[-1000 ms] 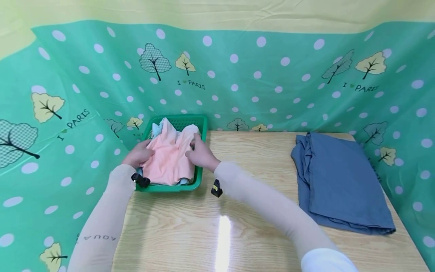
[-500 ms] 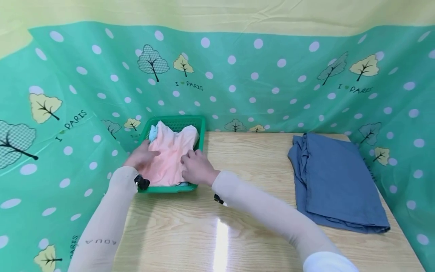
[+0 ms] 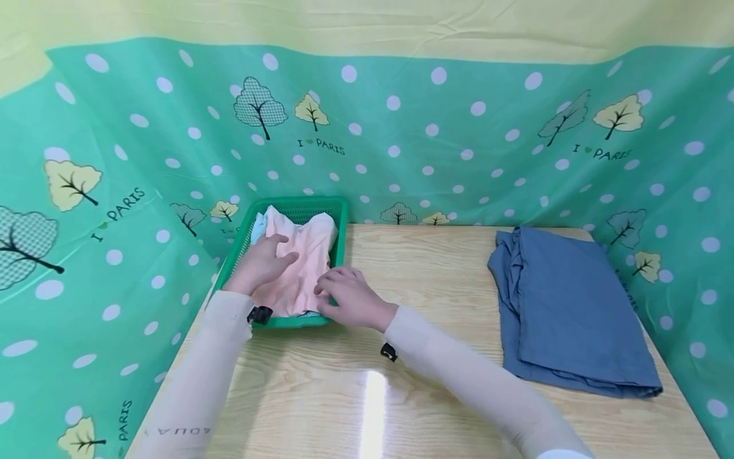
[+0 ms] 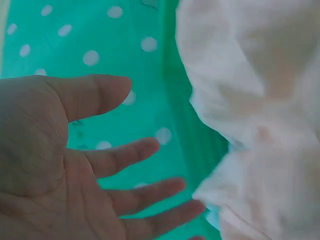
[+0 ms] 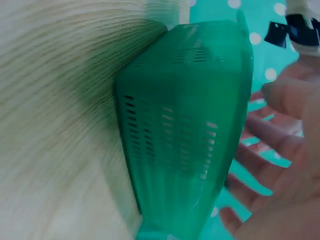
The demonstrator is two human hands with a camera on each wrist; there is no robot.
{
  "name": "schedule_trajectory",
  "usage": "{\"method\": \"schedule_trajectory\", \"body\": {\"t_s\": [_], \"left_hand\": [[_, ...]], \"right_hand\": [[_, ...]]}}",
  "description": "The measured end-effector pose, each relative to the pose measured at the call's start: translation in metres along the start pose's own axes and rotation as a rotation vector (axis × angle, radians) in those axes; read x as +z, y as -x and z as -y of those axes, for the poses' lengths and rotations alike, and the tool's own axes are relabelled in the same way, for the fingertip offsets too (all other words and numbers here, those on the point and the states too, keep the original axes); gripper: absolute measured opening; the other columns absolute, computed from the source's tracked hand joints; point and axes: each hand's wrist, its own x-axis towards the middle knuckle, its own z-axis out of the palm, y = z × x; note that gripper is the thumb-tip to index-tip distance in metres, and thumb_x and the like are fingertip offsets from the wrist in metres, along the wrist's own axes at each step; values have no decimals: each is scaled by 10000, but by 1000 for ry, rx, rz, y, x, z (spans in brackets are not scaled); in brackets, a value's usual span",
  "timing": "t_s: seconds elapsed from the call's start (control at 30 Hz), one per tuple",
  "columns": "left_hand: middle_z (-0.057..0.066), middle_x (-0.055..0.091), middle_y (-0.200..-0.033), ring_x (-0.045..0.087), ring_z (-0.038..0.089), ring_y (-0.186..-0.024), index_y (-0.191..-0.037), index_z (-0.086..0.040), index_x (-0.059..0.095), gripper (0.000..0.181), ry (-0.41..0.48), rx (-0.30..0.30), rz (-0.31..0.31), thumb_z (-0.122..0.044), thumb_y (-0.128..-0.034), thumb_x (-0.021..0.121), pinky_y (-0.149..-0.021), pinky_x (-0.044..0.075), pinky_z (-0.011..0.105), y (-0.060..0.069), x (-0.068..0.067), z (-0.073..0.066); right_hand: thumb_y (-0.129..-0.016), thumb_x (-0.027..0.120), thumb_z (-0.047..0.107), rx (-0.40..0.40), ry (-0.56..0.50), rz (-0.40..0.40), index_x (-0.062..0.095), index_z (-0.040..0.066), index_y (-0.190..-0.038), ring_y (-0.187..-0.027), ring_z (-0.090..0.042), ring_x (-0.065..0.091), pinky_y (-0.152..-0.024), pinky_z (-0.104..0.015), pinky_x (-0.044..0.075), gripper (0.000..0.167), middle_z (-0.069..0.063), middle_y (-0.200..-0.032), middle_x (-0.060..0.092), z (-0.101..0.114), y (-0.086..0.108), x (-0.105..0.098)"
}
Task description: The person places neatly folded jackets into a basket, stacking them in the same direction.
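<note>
A green plastic basket (image 3: 295, 323) stands at the back left of the wooden table. A pale pink cloth (image 3: 306, 255) lies spread inside it, with a bit of light-blue cloth (image 3: 259, 228) showing at its left. Over the basket's left side is my left hand (image 3: 260, 264), fingers spread and holding nothing; the left wrist view shows its open palm beside the cloth. My right hand (image 3: 352, 299) is by the front right corner, its fingers loosely bent. In the right wrist view, these fingers are near the basket's rim (image 5: 245, 90); contact is unclear.
A folded dark-blue cloth (image 3: 579, 312) lies at the right of the table (image 3: 436, 280). A green dotted curtain (image 3: 424, 127) hangs along the back and both sides. Black wrist cameras sit on both sleeves.
Both hands have come off the pink cloth. The left hand has moved up and right with spreading fingers; the right hand has drawn back toward the front right. The cloth lies flatter.
</note>
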Motion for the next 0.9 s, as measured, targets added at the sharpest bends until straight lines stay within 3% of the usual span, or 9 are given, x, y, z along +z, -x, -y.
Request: {"method": "schedule_trajectory", "body": {"t_s": [0.17,0.4,0.57,0.67,0.8,0.9], "left_hand": [[232,591,-1417,575,423,-1282,-1483,-73,491,545,130,94,-44,-402,-1051,541,-1037,504,570,10,3,-19],[170,696,-1221,663,324,-1130,-1354,-109,620,369,474,235,-262,-307,-1043,596,-992,546,456,27,24,-51],[158,723,-1087,691,213,-1006,-1244,-57,667,260,790,369,-384,-201,-1031,627,-903,568,289,41,57,-70],[203,708,-1009,692,170,-923,-1175,23,662,205,953,447,-418,-102,-1017,627,-856,578,262,45,85,-87],[259,676,-935,688,191,-836,-1117,100,641,179,1055,498,-393,-23,-988,631,-794,591,268,45,129,-112],[258,685,-916,692,244,-806,-1098,74,650,150,1070,472,-334,-12,-976,631,-774,595,279,45,158,-126]], "right_hand": [[-1013,624,203,-10,-329,-68,673,107,-1223,-1278,-219,509,-1121,-476,430,236,-13,-1307,646,-23,22,-3],[-1035,594,192,107,-616,-111,667,108,-1213,-1071,-159,644,-993,-450,544,210,-66,-1169,706,-59,61,2],[-1042,596,196,224,-851,-219,652,61,-1214,-1012,-251,691,-967,-472,571,226,-187,-1138,697,-76,93,-1],[-1051,580,173,260,-935,-331,628,4,-1215,-1008,-297,697,-938,-386,595,241,-240,-1129,670,-85,112,-6],[-1055,566,130,295,-990,-510,605,-73,-1199,-962,-242,703,-864,-283,609,252,-242,-1071,663,-95,132,-11],[-1058,561,126,331,-972,-615,600,-91,-1181,-922,-174,707,-837,-260,611,253,-165,-1019,684,-101,145,-14]]}}
